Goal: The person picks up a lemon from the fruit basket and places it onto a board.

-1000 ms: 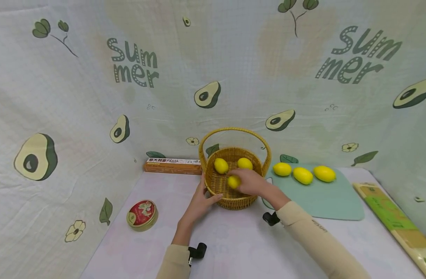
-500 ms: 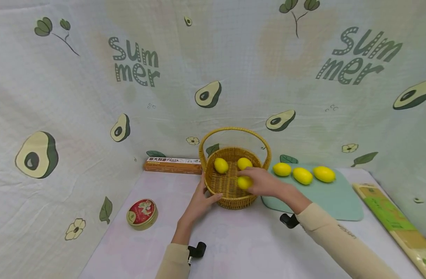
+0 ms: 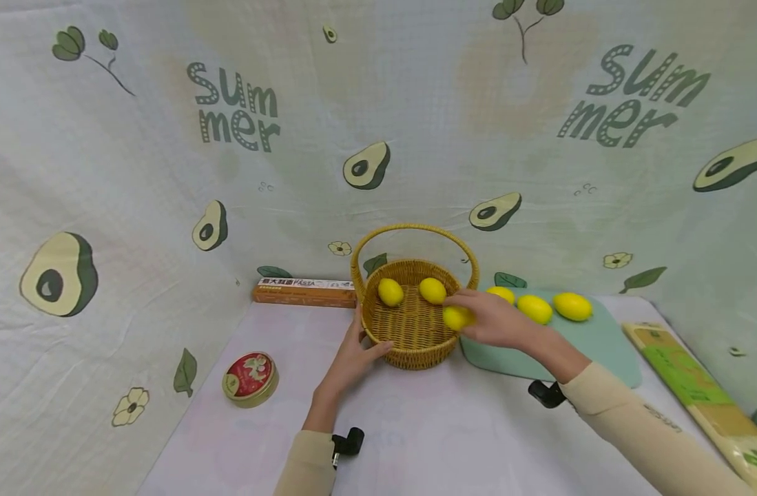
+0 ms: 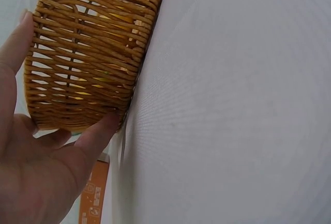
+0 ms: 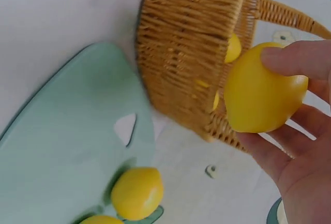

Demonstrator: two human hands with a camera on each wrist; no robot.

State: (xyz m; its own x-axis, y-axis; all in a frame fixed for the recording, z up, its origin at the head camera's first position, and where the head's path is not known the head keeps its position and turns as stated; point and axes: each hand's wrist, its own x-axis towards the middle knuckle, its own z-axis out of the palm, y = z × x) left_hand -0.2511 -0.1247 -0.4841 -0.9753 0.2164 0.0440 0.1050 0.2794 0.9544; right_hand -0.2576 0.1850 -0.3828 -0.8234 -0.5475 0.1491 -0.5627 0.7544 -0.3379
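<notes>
Lemon in right hand near basket, long axis unclear.

At the centre of the frame, a round golden-brown wicker basket stands upright beneath its arched handle, the left grip touching its left side. Two smooth yellow lemons lie apart inside, towards the back. Another lemon is held in the right grip at the basket's right rim.

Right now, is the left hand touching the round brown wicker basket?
Touching: the left wrist view shows the left hand with a fingertip against the wicker basket.
</notes>
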